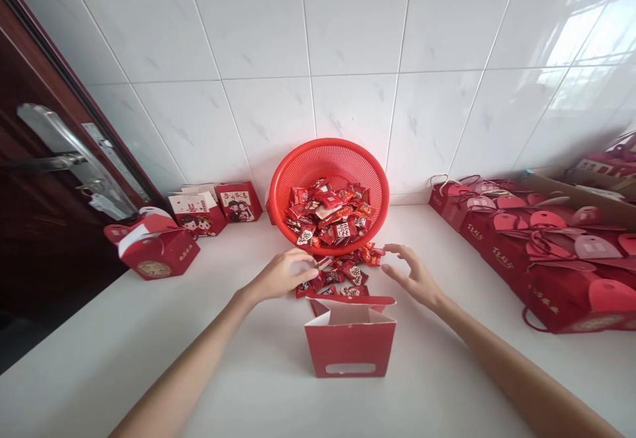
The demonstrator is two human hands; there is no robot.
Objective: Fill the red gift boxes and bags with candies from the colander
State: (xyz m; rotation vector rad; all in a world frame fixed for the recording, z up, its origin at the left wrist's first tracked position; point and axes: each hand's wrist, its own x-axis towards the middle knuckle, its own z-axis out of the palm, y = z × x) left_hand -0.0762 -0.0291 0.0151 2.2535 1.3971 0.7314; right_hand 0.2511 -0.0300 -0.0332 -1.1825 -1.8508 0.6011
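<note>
A red paper gift box (350, 348) stands upright with its top open in front of me. Just behind it, several red-wrapped candies (354, 274) lie loose on the white tabletop. My left hand (283, 273) is at their left side, thumb and fingers apart, fingertips close to a candy. On the other side, my right hand (413, 273) reaches in with fingers spread, its fingertips beside an orange-red candy (371, 254). A red plastic basket (330, 150) leans tilted toward me against the wall, with a heap of wrapped candies (330, 216) inside.
At the left are a closed red box (161, 252) and small printed gift boxes (238, 203) against the wall. Rows of filled-out red boxes with handles (501, 252) line the right side. A dark door (40, 179) with a metal handle borders the left edge.
</note>
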